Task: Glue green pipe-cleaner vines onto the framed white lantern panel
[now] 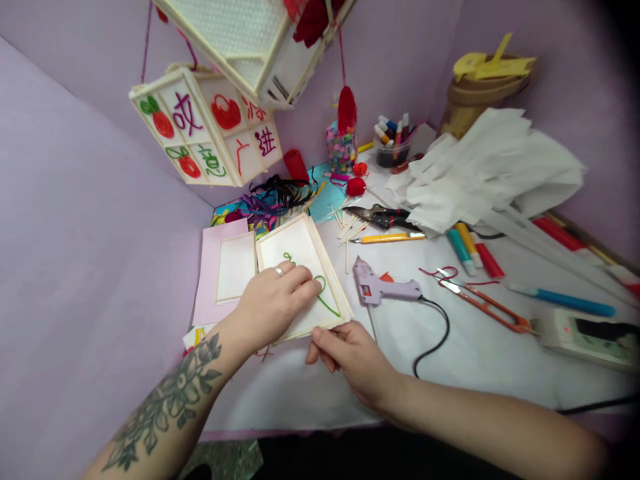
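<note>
A white panel (pixel 280 243) framed with thin wooden sticks lies tilted on the table in front of me. A thin green cord (pixel 330 308) curls across its face. My left hand (pixel 277 293), with a ring on one finger, rests on the panel with its fingers bent together over the cord. The part of the cord beneath that hand is hidden. At the panel's near right corner, my right hand (pixel 350 353) pinches the frame between thumb and fingers. Left of the panel is a pink sheet (pixel 210 280) bearing a smaller framed white piece (pixel 235 267).
A lilac glue gun (pixel 385 287) with a black cable lies to the right. Beyond it are orange snips (pixel 495 310), a craft knife (pixel 387 238), pruning shears (pixel 383 217), markers (pixel 463 250) and crumpled white paper (pixel 480 173). Decorated lanterns (pixel 215 127) hang overhead near the wall.
</note>
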Action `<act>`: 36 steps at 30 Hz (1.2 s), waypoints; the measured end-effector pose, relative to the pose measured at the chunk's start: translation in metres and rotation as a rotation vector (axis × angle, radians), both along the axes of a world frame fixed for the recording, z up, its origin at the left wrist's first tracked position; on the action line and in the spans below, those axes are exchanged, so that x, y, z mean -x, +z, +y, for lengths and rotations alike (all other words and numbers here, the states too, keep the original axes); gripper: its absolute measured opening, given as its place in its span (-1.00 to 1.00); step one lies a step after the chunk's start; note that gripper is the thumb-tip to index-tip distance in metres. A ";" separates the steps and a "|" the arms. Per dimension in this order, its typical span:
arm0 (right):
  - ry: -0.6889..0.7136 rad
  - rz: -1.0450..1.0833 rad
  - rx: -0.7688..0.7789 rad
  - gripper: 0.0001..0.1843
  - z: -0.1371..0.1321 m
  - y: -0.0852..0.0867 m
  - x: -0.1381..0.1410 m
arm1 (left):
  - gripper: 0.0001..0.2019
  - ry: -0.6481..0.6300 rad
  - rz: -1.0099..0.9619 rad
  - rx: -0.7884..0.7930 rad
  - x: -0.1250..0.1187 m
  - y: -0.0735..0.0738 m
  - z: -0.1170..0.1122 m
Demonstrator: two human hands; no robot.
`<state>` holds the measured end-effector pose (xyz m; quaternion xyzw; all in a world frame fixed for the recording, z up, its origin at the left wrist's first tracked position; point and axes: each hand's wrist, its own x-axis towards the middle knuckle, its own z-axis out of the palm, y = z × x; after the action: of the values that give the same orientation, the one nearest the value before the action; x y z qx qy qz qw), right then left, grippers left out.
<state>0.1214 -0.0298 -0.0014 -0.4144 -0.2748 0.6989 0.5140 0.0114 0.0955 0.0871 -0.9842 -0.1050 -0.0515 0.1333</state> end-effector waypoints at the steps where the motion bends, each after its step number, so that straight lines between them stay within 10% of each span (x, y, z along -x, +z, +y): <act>1: -0.002 0.002 0.000 -0.52 0.000 -0.001 0.000 | -0.82 -0.017 -0.006 -0.013 0.000 0.000 0.002; 20: 0.000 0.007 0.005 -0.51 0.000 -0.003 -0.001 | -0.87 -0.202 -0.157 -0.050 -0.002 -0.009 0.016; 36: -0.002 0.026 0.005 -0.51 0.001 0.000 -0.001 | -0.85 0.086 -0.362 0.259 0.007 -0.012 0.004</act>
<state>0.1223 -0.0290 -0.0012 -0.4070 -0.2661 0.7043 0.5172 0.0045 0.0992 0.0749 -0.9624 -0.1750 -0.2076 -0.0134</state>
